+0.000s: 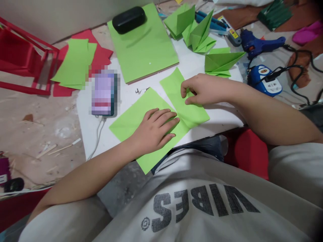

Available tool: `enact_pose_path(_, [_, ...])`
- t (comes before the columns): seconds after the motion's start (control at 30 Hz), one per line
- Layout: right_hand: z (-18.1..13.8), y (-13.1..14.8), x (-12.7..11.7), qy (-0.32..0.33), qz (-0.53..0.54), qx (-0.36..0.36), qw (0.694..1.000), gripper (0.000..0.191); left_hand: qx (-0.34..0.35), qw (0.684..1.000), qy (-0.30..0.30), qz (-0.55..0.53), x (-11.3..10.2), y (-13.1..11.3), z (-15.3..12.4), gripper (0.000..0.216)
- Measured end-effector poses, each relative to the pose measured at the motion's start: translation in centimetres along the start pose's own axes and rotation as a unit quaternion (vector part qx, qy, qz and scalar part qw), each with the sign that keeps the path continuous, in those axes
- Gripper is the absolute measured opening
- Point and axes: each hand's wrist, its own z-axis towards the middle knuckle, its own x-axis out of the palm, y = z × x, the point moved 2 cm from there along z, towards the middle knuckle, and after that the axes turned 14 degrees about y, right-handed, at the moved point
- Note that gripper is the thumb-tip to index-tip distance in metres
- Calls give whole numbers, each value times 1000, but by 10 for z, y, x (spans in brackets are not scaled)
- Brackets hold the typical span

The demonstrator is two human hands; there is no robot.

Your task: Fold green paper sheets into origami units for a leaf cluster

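A light green paper sheet lies across the white tabletop, parted into two portions that still meet near its lower right. On its larger left portion [131, 119] my left hand [157, 129] rests flat, fingers stretched out. My right hand [198, 90] is at the narrower right portion [173, 80], thumb and curled fingers pinching it near its outer edge. Wrinkles run through the paper where the two portions join. The lower corner of the left portion hangs past the table edge over my lap.
Beyond the sheet lies a green paper stack [148, 50] with a black case [129, 20] on it. Folded green paper shapes [199, 33] stand at the back right, near a blue glue gun [262, 43] and a corded blue power socket [264, 80]. A charging phone [103, 94] lies left.
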Motion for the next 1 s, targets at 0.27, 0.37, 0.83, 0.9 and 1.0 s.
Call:
enact_pose_path(0.27, [-2, -4, -1, 16, -5, 2, 1000, 34, 14, 1000, 11, 12, 0, 0, 0, 53])
enact_pose_path(0.37, [-2, -7, 0, 26, -14, -4, 1000, 32, 14, 1000, 21, 7, 0, 0, 0, 51])
enact_pose_path(0.83, [-3, -15, 1, 62, -18, -26, 998, 32, 32, 999, 26, 8, -3, -3, 0, 76])
enact_pose_path(0.9, [-4, -9, 0, 65, -21, -11, 998, 26, 29, 999, 29, 9, -3, -3, 0, 76])
enact_pose_path(1.0, [-6, 1, -3, 80, -31, 28, 996, 24, 25, 999, 35, 14, -3, -4, 1, 76])
